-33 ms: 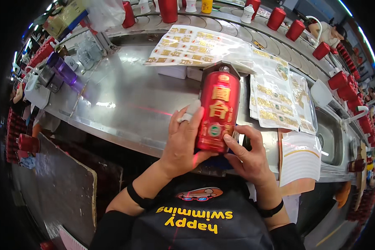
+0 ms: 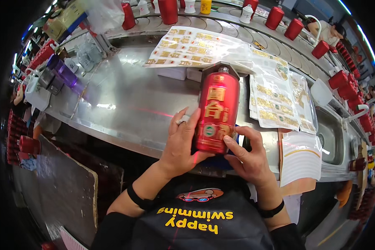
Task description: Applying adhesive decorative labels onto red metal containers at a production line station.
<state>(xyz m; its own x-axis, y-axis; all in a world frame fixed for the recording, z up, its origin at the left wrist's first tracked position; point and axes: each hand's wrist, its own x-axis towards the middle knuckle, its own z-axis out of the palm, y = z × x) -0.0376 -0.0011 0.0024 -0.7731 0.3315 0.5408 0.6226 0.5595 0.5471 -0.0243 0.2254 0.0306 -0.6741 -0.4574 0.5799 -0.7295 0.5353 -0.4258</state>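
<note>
A red bottle (image 2: pixel 218 112) with gold lettering and a small green round mark lies tilted in front of me, its capless-looking neck pointing away. My left hand (image 2: pixel 177 141) holds its lower left side, the thumb under the base end and a white wrap on one finger. At the lower right side, my right hand (image 2: pixel 250 156) presses its thumb and fingertips against the bottle. Behind the bottle's neck is a dark angular holder (image 2: pixel 233 68), mostly hidden. Sheets of gold stickers (image 2: pixel 183 46) lie just beyond, and more sticker sheets (image 2: pixel 275 100) lie to the right.
A conveyor (image 2: pixel 225 27) carrying red bottles and small white ones curves along the far side. A purple cup (image 2: pixel 62 71) and clear bottles (image 2: pixel 85 56) stand at the left of the metal table (image 2: pixel 125 91). At the right are a sink (image 2: pixel 331 137) and a striped sheet (image 2: pixel 300 158).
The red bottle has turned slightly about its long axis, its gold lettering shifting left and more lettering showing at the right. Both hands keep nearly the same place.
</note>
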